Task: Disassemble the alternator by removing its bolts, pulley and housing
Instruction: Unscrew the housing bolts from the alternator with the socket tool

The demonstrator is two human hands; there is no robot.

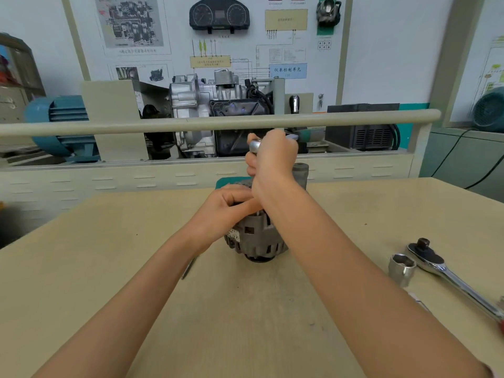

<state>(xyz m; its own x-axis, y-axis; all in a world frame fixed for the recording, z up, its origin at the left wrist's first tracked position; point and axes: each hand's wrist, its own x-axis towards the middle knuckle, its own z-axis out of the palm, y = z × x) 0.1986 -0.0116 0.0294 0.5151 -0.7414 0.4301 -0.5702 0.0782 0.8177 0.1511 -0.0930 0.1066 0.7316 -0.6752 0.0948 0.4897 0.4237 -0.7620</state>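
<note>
Fingers (pixel 240 200) seemingly atop alternator (pixel 256 238)

head view looks forward and down, close over table (pixel 109 268).

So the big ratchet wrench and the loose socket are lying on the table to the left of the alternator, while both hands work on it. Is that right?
Not quite: the head view shows the ratchet wrench and the loose socket lying on the table to the right of the alternator, not the left. The rest holds: the left hand and right hand both work on it.
</note>
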